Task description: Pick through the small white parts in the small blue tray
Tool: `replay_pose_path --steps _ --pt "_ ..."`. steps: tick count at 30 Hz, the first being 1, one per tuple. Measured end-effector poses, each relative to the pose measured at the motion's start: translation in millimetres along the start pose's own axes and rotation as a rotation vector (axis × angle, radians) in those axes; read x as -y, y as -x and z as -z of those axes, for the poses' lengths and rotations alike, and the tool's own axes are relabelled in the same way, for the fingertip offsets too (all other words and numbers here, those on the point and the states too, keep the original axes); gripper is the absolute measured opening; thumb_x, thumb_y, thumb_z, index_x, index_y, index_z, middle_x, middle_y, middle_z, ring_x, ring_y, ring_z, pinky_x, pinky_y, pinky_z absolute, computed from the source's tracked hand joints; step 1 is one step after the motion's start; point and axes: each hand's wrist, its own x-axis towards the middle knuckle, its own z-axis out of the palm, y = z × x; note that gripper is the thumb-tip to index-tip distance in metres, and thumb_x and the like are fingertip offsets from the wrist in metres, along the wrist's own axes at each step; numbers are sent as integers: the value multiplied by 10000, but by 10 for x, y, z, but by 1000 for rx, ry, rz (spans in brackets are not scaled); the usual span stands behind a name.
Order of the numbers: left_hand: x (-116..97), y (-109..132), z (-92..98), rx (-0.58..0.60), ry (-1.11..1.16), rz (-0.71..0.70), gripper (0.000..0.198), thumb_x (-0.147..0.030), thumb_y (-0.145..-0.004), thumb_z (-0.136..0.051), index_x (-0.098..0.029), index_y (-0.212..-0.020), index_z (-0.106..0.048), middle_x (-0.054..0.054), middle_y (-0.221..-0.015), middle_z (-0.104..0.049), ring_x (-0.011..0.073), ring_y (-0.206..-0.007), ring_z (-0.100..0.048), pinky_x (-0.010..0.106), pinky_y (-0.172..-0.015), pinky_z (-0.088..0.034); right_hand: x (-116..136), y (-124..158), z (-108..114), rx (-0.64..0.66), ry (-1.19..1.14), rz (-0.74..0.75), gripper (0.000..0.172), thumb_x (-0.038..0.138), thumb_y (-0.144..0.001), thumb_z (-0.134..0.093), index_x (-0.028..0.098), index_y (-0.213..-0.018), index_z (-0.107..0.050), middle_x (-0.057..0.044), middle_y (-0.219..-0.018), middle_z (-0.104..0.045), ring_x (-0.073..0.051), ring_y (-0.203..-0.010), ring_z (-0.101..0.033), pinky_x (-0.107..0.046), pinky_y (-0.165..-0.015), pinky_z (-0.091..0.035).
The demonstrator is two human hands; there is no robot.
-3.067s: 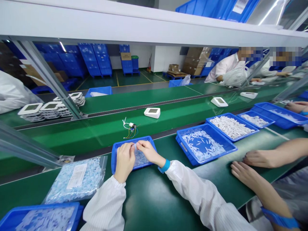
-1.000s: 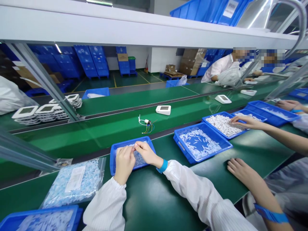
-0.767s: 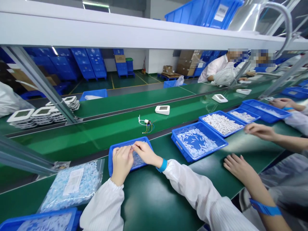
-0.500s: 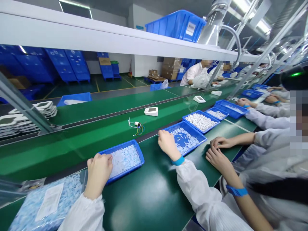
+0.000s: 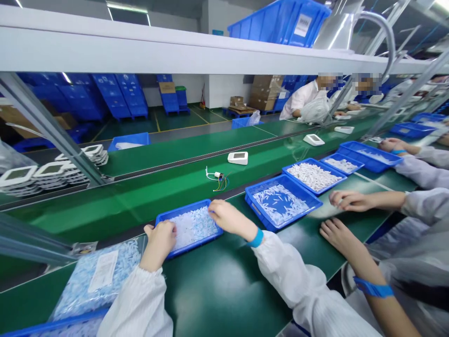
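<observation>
My left hand (image 5: pixel 159 243) is at the left end of a small blue tray (image 5: pixel 192 243), its fingers curled and their tips hidden. Inside the tray lie many small pale-blue and white pieces (image 5: pixel 201 222). Over the tray's right end, my right hand (image 5: pixel 229 217) has its fingers pressed together. Whatever either hand may hold is too small or hidden to see. A larger blue tray (image 5: pixel 249 201) with white slips stands to the right of my right hand. Left of my left hand lies a clear bag of light-blue pieces (image 5: pixel 122 262) with a white label.
Behind the trays, a green conveyor belt (image 5: pixel 175 180) carries a small wired part (image 5: pixel 219 177) and white devices with screens (image 5: pixel 237 158). A co-worker's hands (image 5: pixel 345 241) are close on the right. A metal post (image 5: pixel 52 126) and stacked white frames (image 5: pixel 21 175) stand left.
My right hand has moved left from the larger tray to the small tray's right end. My left hand stays at the small tray. The co-worker's hands have moved apart. The view has shifted left.
</observation>
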Motion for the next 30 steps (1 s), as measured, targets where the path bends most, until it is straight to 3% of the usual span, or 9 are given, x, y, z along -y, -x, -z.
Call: replay_pose_path --steps 2,7,11,16,21,26,30 --pt "3 -5 1 -10 7 -7 209 -77 -689 -449 -179 -683 -631 90 -787 -690 239 -771 -562 546 -843 -278 143 -149 -211 108 -38 108 192 120 -837 -493 108 -929 -660 -116 -931 -647 -198 -921 -585 -290 -824 -410" --pt "-29 -4 24 -1 -6 -7 224 -86 -698 -449 -181 -681 -651 108 -829 -693 262 -813 -577 564 -846 -269 321 -311 -557 187 128 49 217 95 -777 -515 62 -936 -659 -170 -936 -651 -257 -879 -622 -331 -734 -450" --pt "-80 5 69 17 -57 -21 261 -79 -727 -411 -162 -609 -629 115 -791 -677 257 -776 -572 573 -834 -269 311 -284 -540 168 137 -7 200 127 -811 -501 86 -897 -677 -161 -915 -650 -256 -887 -614 -340 -747 -455" --pt "-89 10 74 21 -56 -20 243 -73 -727 -429 -177 -659 -638 102 -797 -671 257 -832 -552 568 -846 -257 270 -279 -485 74 191 -8 199 72 -782 -482 82 -854 -667 -167 -982 -599 -246 -927 -565 -318 -725 -446" --pt "-112 3 96 90 -113 -2 233 -47 -723 -405 -166 -703 -604 104 -869 -654 262 -917 -545 500 -841 -288 275 -292 -434 34 153 27 202 73 -790 -469 81 -879 -651 -142 -922 -610 -227 -886 -565 -304 -729 -435" --pt "-146 -12 133 15 -108 -29 230 -73 -762 -389 -181 -781 -591 95 -930 -658 257 -976 -545 442 -831 -283 298 -289 -409 -44 -22 95 228 128 -875 -427 93 -892 -652 -124 -896 -643 -194 -870 -590 -288 -793 -430" --pt "-160 -22 156 -24 -94 2 236 -117 -806 -367 -200 -830 -587 73 -827 -676 243 -898 -577 447 -843 -259 295 -344 -501 -117 -354 80 232 106 -868 -461 117 -968 -670 -90 -950 -680 -159 -889 -605 -256 -825 -432"
